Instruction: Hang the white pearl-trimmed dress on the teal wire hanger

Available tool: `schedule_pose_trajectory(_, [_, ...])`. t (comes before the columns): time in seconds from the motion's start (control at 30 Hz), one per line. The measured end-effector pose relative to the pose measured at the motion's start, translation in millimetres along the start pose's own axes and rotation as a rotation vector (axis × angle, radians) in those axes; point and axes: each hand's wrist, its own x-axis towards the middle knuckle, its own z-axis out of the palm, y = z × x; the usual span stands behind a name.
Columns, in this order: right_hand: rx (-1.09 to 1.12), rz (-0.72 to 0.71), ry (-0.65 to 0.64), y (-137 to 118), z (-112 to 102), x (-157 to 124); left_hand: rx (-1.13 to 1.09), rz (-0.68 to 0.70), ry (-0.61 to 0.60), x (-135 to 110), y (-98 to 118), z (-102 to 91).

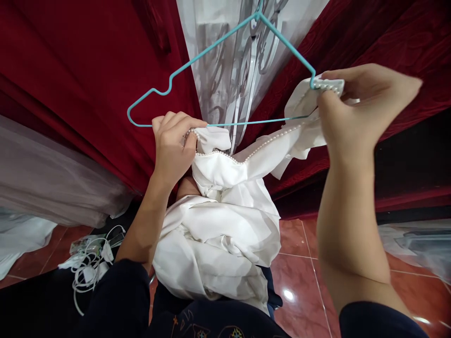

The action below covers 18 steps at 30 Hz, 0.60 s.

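A white dress (218, 220) with pearl beading along its neckline lies bunched over my lap, its top raised toward a light-blue wire hanger (214, 44). At the hanger's right end, my right hand (359, 103) pinches a pearl-edged strap, which is looped over the notch there. My left hand (176, 141) grips the beaded edge of the dress's other side, just under the left part of the hanger's bottom bar. Its fingers rest against that bar, and the hanger's left shoulder has no fabric on it. Part of the dress's underside is hidden by its folds.
Dark red curtains (88, 61) hang on both sides, with sheer white fabric and scrolled metalwork (252, 70) between them. Tangled white cables (91, 267) lie on a black surface at lower left. The floor is red tile (296, 272).
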Motion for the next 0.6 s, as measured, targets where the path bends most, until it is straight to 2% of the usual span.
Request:
schedule_pose_trajectory(0.07, [0.117, 0.081, -0.003, -8.2, -12.0, 9.9, 0.007, 0.008, 0.003, 1.9, -2.8, -1.1])
schedule_pose_trajectory(0.17, [0.172, 0.272, 0.085, -9.5, -26.4, 23.5, 0.004, 0.006, 0.002, 3.1, -4.7, -0.8])
schedule_pose_trajectory(0.23, [0.205, 0.375, 0.182, 3.6, -30.0, 26.7, -0.010, -0.001, -0.004, 2.5, -4.7, 0.4])
schedule_pose_trajectory(0.3, [0.195, 0.414, 0.273, 24.6, -29.8, 21.8, -0.027, -0.011, -0.007, 1.6, -4.5, 1.8])
schedule_pose_trajectory(0.37, [0.091, 0.456, 0.257, 44.2, -30.9, 8.8, -0.041, -0.020, -0.022, 1.2, -4.8, 3.4])
schedule_pose_trajectory(0.43, [-0.063, 0.501, 0.054, 52.4, -37.9, -8.8, -0.049, -0.030, -0.046, 1.7, -5.5, 5.6])
schedule_pose_trajectory(0.5, [-0.185, 0.439, -0.261, 43.1, -50.6, -25.2, -0.059, -0.037, -0.070, 2.9, -6.1, 8.4])
schedule_pose_trajectory(0.57, [-0.222, 0.211, -0.523, 17.5, -63.3, -35.1, -0.071, -0.042, -0.080, 4.3, -6.7, 11.7])
schedule_pose_trajectory(0.6, [-0.169, 0.074, -0.607, 1.1, -67.4, -37.0, -0.077, -0.043, -0.081, 4.8, -7.0, 13.3])
